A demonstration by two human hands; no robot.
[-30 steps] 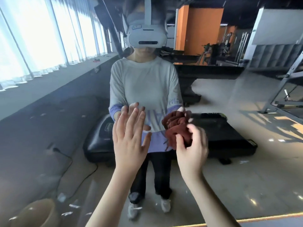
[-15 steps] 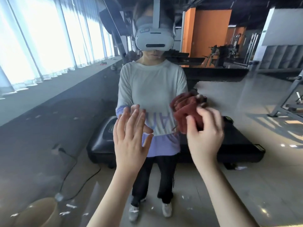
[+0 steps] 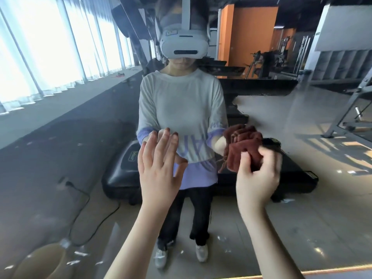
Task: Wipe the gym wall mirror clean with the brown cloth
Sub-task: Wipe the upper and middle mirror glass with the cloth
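The brown cloth (image 3: 244, 152) is bunched against the mirror (image 3: 60, 150), near its middle, well above the bottom edge. The right hand (image 3: 259, 178) pinches it with curled fingers (image 3: 268, 158). The left hand (image 3: 159, 170) is flat, fingers straight, a little spread. I think it helps to open the cloth, press flat and rub in wide rows. The shirt letters (image 3: 188, 147) look backwards; I cannot read them.
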